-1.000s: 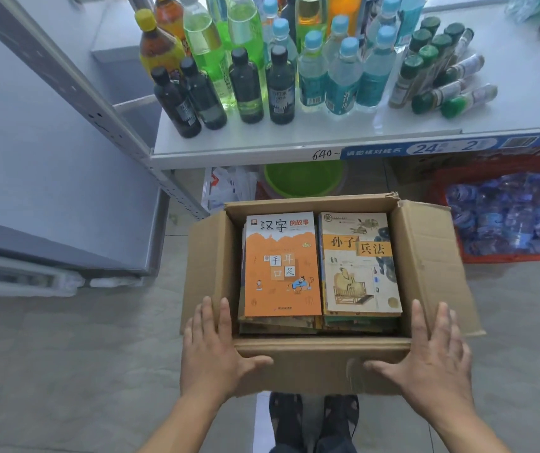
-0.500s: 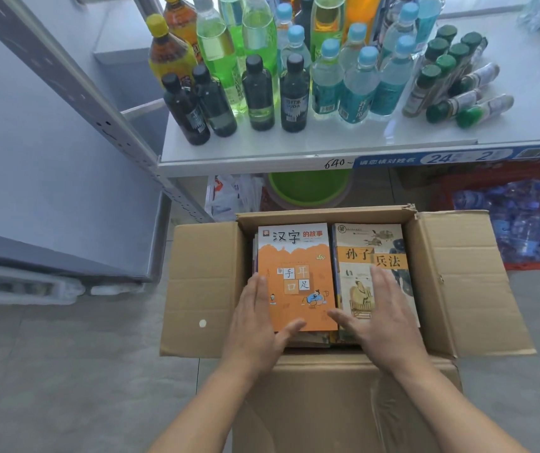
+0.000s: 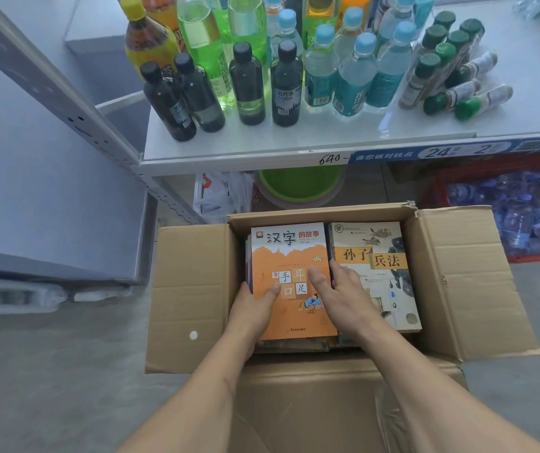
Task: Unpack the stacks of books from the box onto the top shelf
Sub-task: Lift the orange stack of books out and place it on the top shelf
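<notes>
An open cardboard box [image 3: 193,289] stands on the floor below me, holding two stacks of books side by side. The left stack is topped by an orange book [image 3: 289,253], the right stack by a cream book [image 3: 383,256]. My left hand [image 3: 253,310] grips the left edge of the orange stack, thumb on the cover and fingers down its side. My right hand [image 3: 340,294] grips the same stack's right edge, thumb on the cover and fingers tucked into the gap between the two stacks. The white shelf [image 3: 327,152] lies just beyond the box.
Several drink bottles [image 3: 249,83] crowd the white shelf's left and middle; small green-capped bottles [image 3: 441,70] stand and lie to the right. Under the shelf sit a green basin [image 3: 301,184] and a red crate of water bottles [image 3: 523,217]. A grey shelf upright [image 3: 75,122] slants at left.
Both hands went from the box's near flap into the box, first lying flat on the two covers. Now they have closed in on either side of the orange stack.
</notes>
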